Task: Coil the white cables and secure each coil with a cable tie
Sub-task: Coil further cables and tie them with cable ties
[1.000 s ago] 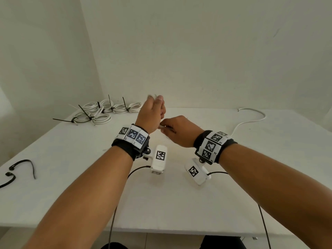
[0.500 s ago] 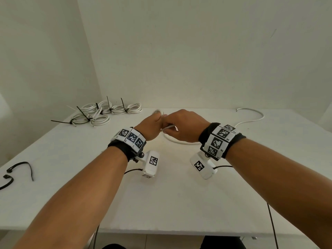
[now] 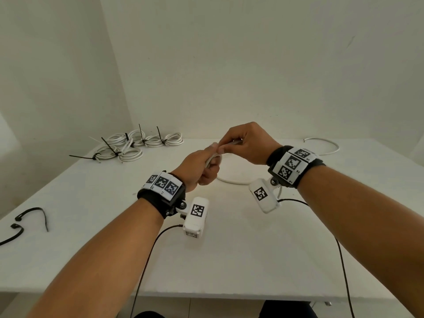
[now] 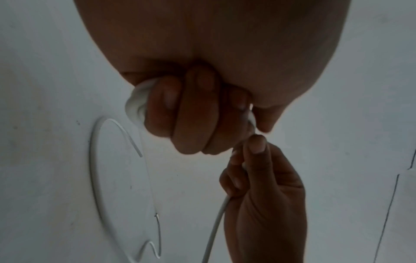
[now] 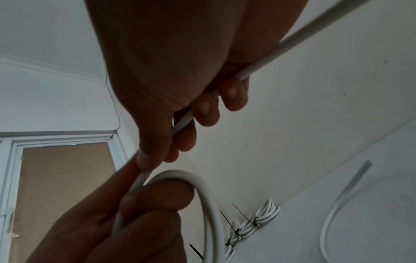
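Several tied coils (image 3: 140,143) lay at the table's (image 3: 229,260) far-left corner. Above its middle, the left hand (image 3: 197,171) gripped a half-wound white cable (image 3: 231,180) while the right hand (image 3: 247,143) pinched its free run; tying remained.

tied coils (image 3: 130,154): about 5 | loose white cable (image 3: 231,181): 1 | spare black ties (image 3: 34,209): 2

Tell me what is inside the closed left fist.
The left hand grips loops of white cable, bulging out one side and leading to the right hand. The loop count is hidden by fingers.
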Motion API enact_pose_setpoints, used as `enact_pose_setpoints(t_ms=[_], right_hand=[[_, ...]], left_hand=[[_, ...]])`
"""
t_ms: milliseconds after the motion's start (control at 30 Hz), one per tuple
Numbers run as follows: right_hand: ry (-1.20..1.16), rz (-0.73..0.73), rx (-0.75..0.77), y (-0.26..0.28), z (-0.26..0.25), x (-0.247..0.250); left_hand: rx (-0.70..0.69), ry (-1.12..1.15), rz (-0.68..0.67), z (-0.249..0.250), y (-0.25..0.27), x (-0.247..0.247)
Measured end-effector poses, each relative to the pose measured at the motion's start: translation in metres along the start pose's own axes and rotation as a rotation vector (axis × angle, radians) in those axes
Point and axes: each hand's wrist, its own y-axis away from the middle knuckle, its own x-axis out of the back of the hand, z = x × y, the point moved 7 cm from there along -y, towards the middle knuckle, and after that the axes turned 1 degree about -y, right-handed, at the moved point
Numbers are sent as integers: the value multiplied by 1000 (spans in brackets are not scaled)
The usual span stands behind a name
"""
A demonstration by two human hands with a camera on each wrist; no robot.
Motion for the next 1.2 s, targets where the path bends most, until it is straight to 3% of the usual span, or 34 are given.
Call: enact_pose_setpoints(t_ms=[133, 400, 533, 600, 700, 900, 1033, 1200], right_hand=[[-48, 53, -40, -3, 7, 4], [-64, 116, -73, -1, 19, -5], [-59, 55, -63, 1, 15, -22], [-19, -14, -80, 4, 14, -35], [53, -102, -109, 10, 11, -51], [128, -202, -135, 14, 3, -63], [229, -310, -134, 15, 2, -75], [339, -393, -163, 19, 2, -79]], left_hand=[[-82, 48, -20, 8, 4, 1], [-228, 506, -55, 45, 17, -4], [-348, 628, -34, 62, 12, 5], [-396, 644, 40, 66, 8, 14], [-442, 577, 179, 64, 3, 24], [-462, 507, 236, 56, -4, 22], [-458, 114, 413, 45, -12, 31], [-364, -235, 444, 27, -18, 31]])
